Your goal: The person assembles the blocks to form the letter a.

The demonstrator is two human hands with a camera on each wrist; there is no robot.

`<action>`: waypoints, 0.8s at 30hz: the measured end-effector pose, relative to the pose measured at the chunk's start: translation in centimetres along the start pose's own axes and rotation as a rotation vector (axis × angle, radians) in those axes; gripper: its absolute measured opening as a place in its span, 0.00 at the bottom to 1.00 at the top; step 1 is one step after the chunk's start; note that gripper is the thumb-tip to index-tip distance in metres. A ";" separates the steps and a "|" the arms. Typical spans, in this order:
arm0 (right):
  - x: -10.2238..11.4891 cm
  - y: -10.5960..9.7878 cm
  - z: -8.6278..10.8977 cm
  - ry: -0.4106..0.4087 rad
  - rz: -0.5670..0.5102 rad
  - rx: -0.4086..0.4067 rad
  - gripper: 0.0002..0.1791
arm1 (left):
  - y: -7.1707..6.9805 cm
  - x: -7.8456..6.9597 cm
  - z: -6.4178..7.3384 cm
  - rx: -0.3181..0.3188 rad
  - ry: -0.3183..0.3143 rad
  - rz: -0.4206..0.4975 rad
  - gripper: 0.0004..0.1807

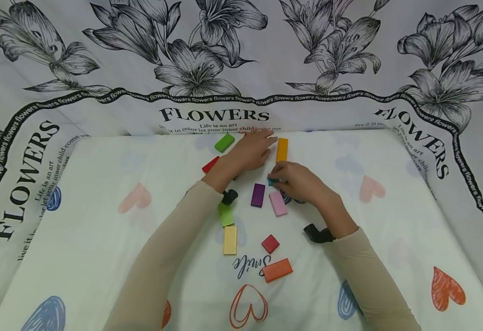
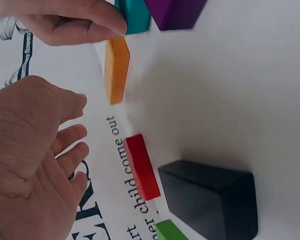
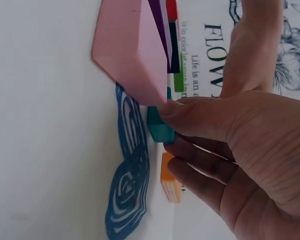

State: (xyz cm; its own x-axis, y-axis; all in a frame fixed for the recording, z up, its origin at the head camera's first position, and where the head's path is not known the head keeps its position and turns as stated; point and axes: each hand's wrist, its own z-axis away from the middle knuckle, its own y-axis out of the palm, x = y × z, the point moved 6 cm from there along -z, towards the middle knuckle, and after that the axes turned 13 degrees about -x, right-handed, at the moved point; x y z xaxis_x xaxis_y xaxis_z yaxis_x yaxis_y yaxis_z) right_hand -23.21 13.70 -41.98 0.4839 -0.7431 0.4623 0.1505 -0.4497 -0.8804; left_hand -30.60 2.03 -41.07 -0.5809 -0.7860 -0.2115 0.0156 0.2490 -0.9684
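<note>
My right hand (image 1: pixel 301 181) pinches a small teal block (image 3: pixel 161 125) between thumb and fingers, close to the cloth. Loosely bent, my left hand (image 1: pixel 251 149) holds nothing and hovers at the far side of the blocks. Beneath it, in the left wrist view, a red block (image 2: pixel 142 167) and a black block (image 2: pixel 210 200) stand side by side; the head view mostly hides them. Just beyond the right fingers lies an orange-yellow block (image 1: pixel 282 150). Nearer to me are a purple block (image 1: pixel 258 195) and a pink block (image 1: pixel 278 203).
A green block (image 1: pixel 224 143) and another red block (image 1: pixel 210 164) lie left of my left hand. Closer in are a lime block (image 1: pixel 226 215), a pale yellow block (image 1: pixel 230 240), a dark red block (image 1: pixel 270 244) and an orange block (image 1: pixel 277 270). A printed cloth (image 1: pixel 142 257) covers the surface.
</note>
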 end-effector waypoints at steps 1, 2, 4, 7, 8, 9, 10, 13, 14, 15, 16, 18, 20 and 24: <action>-0.1 0.0 0.2 -0.002 -0.001 0.001 0.16 | 0.2 -0.2 -0.1 0.009 -0.004 0.005 0.27; -0.3 0.0 0.4 -0.001 -0.003 0.001 0.16 | 0.4 -0.3 -0.2 0.021 -0.007 0.015 0.27; -0.7 0.2 1.0 0.009 0.004 0.010 0.16 | 1.0 -0.8 -0.3 0.055 -0.006 0.036 0.27; -1.1 0.1 1.8 0.026 0.026 0.015 0.16 | 2.0 -1.5 -0.5 0.087 0.005 0.055 0.26; -1.3 0.1 2.0 0.030 0.031 0.011 0.16 | 2.2 -1.7 -0.7 0.090 0.009 0.062 0.26; -1.3 -0.1 2.1 0.031 0.036 0.007 0.16 | 2.4 -1.9 -0.9 0.091 0.015 0.067 0.26; -1.4 -0.2 2.2 0.034 0.036 0.002 0.16 | 2.5 -2.1 -1.1 0.093 0.021 0.077 0.25; -1.5 -0.7 2.1 0.036 0.042 -0.008 0.16 | 2.7 -2.3 -1.9 0.095 0.037 0.113 0.25; -1.5 -0.9 2.0 0.031 0.041 -0.012 0.16 | 2.7 -2.3 -2.2 0.096 0.040 0.118 0.25; -1.5 -1.0 1.8 0.027 0.038 -0.016 0.16 | 2.7 -2.2 -2.4 0.101 0.040 0.117 0.26; -1.5 -1.0 1.7 0.022 0.032 -0.019 0.16 | 2.7 -2.1 -2.6 0.106 0.040 0.110 0.26; -1.4 -1.1 1.4 0.008 0.021 -0.025 0.17 | 2.7 -1.8 -2.8 0.126 0.037 0.094 0.27; -1.4 -1.0 1.2 -0.003 0.009 -0.029 0.17 | 2.9 -1.6 -2.8 0.153 0.041 0.078 0.28; -1.5 -0.8 1.6 0.009 -0.006 -0.031 0.17 | 3.3 -1.6 -2.4 0.182 0.051 0.070 0.29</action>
State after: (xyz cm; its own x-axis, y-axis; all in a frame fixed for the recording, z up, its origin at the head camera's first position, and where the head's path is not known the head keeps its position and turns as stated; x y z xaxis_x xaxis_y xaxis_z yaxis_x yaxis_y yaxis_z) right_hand -22.69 15.98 -42.15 0.4756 -0.7445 0.4685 0.1269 -0.4689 -0.8741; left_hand -31.62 5.49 -43.62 -0.6135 -0.7395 -0.2770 0.2018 0.1923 -0.9604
